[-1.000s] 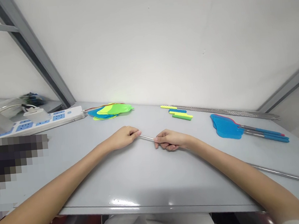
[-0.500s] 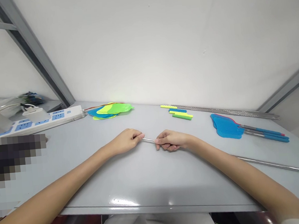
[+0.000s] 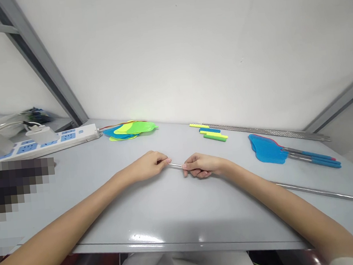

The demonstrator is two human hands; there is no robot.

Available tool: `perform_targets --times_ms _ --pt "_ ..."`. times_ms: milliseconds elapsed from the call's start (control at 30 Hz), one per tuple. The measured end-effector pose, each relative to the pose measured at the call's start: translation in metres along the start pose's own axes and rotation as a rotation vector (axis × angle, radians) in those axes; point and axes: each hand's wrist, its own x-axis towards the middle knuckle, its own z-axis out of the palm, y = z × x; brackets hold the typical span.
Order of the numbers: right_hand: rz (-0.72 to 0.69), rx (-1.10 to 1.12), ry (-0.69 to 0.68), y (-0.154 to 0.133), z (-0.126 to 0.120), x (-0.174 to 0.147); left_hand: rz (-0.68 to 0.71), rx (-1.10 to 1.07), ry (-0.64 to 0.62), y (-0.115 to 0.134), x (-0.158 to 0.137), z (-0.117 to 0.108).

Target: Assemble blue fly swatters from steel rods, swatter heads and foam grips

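Note:
A thin metal rod (image 3: 175, 165) shows between my two hands above the middle of the table. My left hand (image 3: 153, 164) pinches its left end between thumb and fingers. Close by on the right, my right hand (image 3: 200, 165) is closed around the rod, thumb against the bent fingers. A metal length in line with it emerges beyond my right forearm and reaches toward the table's right side; it looks like the same rod, though the forearm hides the join.
Blue fly swatters (image 3: 267, 151) lie at the right. Along the wall are metal rods (image 3: 272, 132) and coloured grip sleeves (image 3: 215, 136). Green, yellow and blue swatter heads (image 3: 135, 128) are piled back left, beside a white power strip (image 3: 84, 134). A pixelated patch covers the left edge.
The rod's far right end has shifted slightly left and up. Both hands keep their grip in nearly the same place.

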Motion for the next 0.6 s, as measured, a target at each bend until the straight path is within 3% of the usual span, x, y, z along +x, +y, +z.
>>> perform_targets --times_ms 600 --pt "-0.012 0.027 0.008 0.001 -0.001 0.002 -0.057 0.022 0.021 -0.005 -0.001 -0.015"
